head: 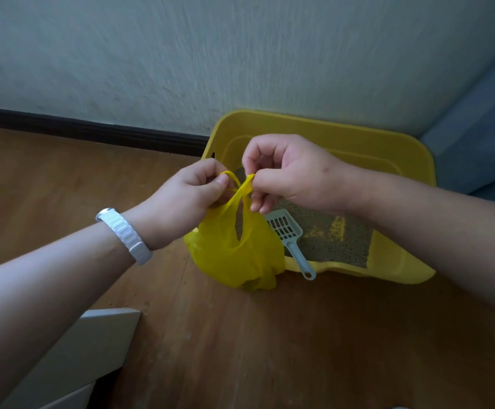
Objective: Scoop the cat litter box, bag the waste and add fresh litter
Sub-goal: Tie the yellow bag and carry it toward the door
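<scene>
A yellow plastic bag [234,258] hangs in front of me, its bulging bottom just above or on the wooden floor. My left hand [190,193] pinches one bag handle and my right hand [293,172] pinches the other, the two handles crossing between my fingers. Behind the bag sits the yellow litter box [402,149] against the wall, holding grey litter [334,240]. A pale blue slotted scoop [287,231] lies in the box with its handle resting over the front rim.
The wooden floor [269,349] runs forward to a dark baseboard and a pale wall. A white furniture corner [92,343] stands at lower left. Something blue-grey [482,137] borders the litter box on the right. A few litter grains lie on the floor.
</scene>
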Motion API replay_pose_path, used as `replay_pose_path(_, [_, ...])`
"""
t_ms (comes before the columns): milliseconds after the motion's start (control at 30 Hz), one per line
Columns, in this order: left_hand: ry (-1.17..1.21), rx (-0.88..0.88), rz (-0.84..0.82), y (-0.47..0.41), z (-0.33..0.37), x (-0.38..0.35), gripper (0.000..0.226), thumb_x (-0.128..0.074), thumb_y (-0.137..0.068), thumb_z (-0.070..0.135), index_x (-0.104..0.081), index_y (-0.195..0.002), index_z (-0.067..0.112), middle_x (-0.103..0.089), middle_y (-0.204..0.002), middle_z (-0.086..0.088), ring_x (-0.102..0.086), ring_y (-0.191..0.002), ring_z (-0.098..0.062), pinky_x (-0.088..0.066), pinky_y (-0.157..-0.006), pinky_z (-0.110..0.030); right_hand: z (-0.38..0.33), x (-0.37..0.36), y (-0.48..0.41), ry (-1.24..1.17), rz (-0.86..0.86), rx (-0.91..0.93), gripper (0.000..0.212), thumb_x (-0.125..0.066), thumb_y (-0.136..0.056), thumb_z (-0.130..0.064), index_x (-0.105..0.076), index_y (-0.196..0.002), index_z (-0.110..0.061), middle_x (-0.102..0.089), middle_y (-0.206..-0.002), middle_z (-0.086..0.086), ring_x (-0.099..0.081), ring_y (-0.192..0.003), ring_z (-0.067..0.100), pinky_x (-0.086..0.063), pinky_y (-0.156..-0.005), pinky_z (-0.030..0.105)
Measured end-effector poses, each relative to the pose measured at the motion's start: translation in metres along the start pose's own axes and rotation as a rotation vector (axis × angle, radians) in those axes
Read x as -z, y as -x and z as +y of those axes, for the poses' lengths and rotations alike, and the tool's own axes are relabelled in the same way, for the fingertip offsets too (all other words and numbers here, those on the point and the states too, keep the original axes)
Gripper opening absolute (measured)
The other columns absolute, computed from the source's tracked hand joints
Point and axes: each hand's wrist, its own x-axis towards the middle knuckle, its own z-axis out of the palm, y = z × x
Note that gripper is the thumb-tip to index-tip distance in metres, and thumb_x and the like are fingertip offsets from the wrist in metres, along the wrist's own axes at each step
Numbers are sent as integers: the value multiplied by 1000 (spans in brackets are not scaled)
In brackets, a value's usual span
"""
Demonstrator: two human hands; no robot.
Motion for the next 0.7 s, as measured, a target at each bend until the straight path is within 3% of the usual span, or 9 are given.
replay_pose_path(133, [323,58,-125,3,0,-12,33,-58,-88,19,-55,-102,-10,-58,-89,-20,-54,-83,-31,-44,-80,-43,-4,-3,2,-112,-69,-1,20,-48,-90,13,-53,-85,-6,-67,-75,17,-68,-66,26,-56,-57,32])
replay_pose_path(200, [458,66,-176,5,5,-16,30,-53,-93,15,-54,-103,-13,-62,-89,-28,-63,-80,-38,-53,-78,-45,-3,2,1,-165,-40,8,19,-48,-90,13,-52,-86,-6,-67,-77,18,-68,-66,25,-55,-56,30])
replay_pose_path(267, [494,70,-210,7,11,-16,31,-47,-96,24,-56,-100,-4,-64,-87,-27,-65,-74,-36,-55,-72,-44,2,8,-1,-201,29,3,20,-49,-91,11,-53,-85,-8,-67,-75,16,-67,-64,22,-54,-54,26])
replay_pose_path(367, [334,12,-157,9,13,-14,21,-53,-93,28,-54,-91,7,-67,-85,-21,-63,-67,-34,-54,-65,-42,18,13,-7,-270,148,-65,21,-50,-92,9,-54,-84,-10,-66,-72,13,-65,-63,21,-51,-53,24])
replay_pose_path(467, [141,-75,-117,11,13,-17,18,-63,-88,23,-50,-88,10,-70,-86,-19,-63,-64,-36,-52,-65,-54,38,4,-11,-340,172,-176,19,-51,-93,4,-54,-84,-12,-66,-74,9,-66,-66,17,-53,-61,27])
replay_pose_path(567, [29,-105,-77,13,11,-18,23,-69,-86,16,-47,-83,14,-68,-80,-18,-65,-64,-39,-51,-62,-58,56,-9,-17,-393,131,-253,16,-52,-94,1,-55,-86,-12,-63,-73,6,-62,-64,15,-52,-64,29])
replay_pose_path(700, [-64,-135,-8,12,11,-19,29,-69,-85,-1,-40,-82,4,-68,-71,-19,-64,-60,-33,-53,-56,-45,64,-20,-21,-406,-35,-366,16,-48,-96,-2,-59,-88,-11,-64,-69,9,-62,-63,21,-50,-59,30])
